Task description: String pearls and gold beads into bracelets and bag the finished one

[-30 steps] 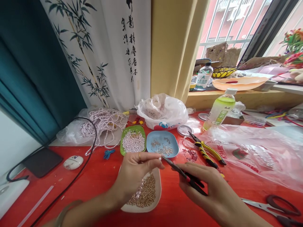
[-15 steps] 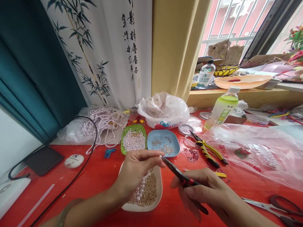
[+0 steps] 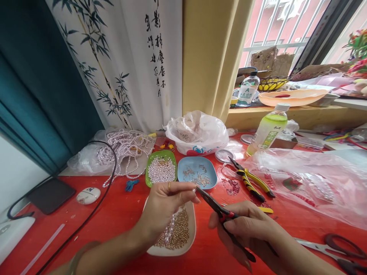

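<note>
My left hand (image 3: 164,204) pinches a small white pearl bead (image 3: 194,190) between thumb and forefinger. My right hand (image 3: 249,227) is wrapped round black needle-nose pliers (image 3: 210,202) with red marks near the joint; their tip meets the bead at my left fingertips. Whether the jaws grip anything is too small to tell. Beneath my left hand lies a white tray (image 3: 192,236) of gold beads (image 3: 180,231), with a pearl strand (image 3: 168,233) across them. Just beyond are a green dish (image 3: 147,179) of pearl beads and a blue dish (image 3: 183,162) of small metal findings.
Yellow-black pliers (image 3: 254,179) and a pink plastic bag (image 3: 289,179) lie to the right, scissors (image 3: 323,248) nearer me. A drink bottle (image 3: 269,130) and a white bag (image 3: 197,135) stand behind. At left are pearl strings (image 3: 123,147), a black cable (image 3: 94,210) and a mouse (image 3: 88,195).
The pliers' handles have spread apart a little, and my right fingers have loosened round them. My left hand keeps its pinch in nearly the same place. The view has shifted slightly.
</note>
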Demonstrator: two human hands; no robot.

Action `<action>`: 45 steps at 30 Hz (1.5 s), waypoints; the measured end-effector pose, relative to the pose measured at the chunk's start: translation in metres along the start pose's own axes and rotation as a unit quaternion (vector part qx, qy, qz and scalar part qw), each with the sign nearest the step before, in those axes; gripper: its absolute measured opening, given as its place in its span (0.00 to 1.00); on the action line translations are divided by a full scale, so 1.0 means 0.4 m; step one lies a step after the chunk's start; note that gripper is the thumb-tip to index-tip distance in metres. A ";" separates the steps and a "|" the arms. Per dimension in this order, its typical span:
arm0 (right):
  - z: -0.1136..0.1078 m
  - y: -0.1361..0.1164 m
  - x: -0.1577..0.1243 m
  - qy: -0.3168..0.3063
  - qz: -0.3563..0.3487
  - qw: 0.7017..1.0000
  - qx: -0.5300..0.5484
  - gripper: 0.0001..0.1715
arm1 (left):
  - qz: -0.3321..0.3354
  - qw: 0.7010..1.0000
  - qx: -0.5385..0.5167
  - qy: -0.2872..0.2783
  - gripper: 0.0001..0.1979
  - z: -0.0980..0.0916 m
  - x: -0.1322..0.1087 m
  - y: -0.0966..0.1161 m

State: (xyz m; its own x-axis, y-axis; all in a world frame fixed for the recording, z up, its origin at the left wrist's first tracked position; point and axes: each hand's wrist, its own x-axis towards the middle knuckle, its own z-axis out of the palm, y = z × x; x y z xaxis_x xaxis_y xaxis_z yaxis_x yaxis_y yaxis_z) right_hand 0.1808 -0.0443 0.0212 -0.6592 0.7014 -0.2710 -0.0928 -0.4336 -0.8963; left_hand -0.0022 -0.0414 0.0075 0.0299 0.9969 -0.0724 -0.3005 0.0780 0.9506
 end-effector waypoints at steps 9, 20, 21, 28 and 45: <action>-0.001 0.001 0.002 0.003 0.009 1.000 0.005 0.11 | 0.003 1.000 -0.001 -0.004 0.04 -0.001 0.000 0.000; -0.018 0.000 0.009 0.023 -0.001 0.997 -0.077 0.10 | 0.023 0.998 0.062 0.012 0.03 -0.003 -0.007 0.003; -0.017 -0.001 0.009 0.027 -0.001 0.995 -0.100 0.10 | 0.025 0.997 0.072 0.015 0.03 -0.002 -0.008 0.004; 0.002 0.007 0.003 0.139 -0.169 0.868 -0.446 0.09 | 0.011 0.996 0.091 0.022 0.03 0.003 -0.015 0.011; 0.013 -0.017 0.001 0.187 -0.218 0.807 -0.516 0.08 | 0.165 0.947 0.274 0.042 0.04 -0.007 -0.007 0.013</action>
State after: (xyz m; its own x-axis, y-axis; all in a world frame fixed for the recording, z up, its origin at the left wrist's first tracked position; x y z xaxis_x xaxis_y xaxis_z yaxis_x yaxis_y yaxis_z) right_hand 0.1771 -0.0441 0.0289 -0.4431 0.8650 0.2354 0.5429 0.4678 -0.6974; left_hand -0.0066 -0.0438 0.0117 -0.0614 0.9654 0.2533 0.2589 -0.2297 0.9382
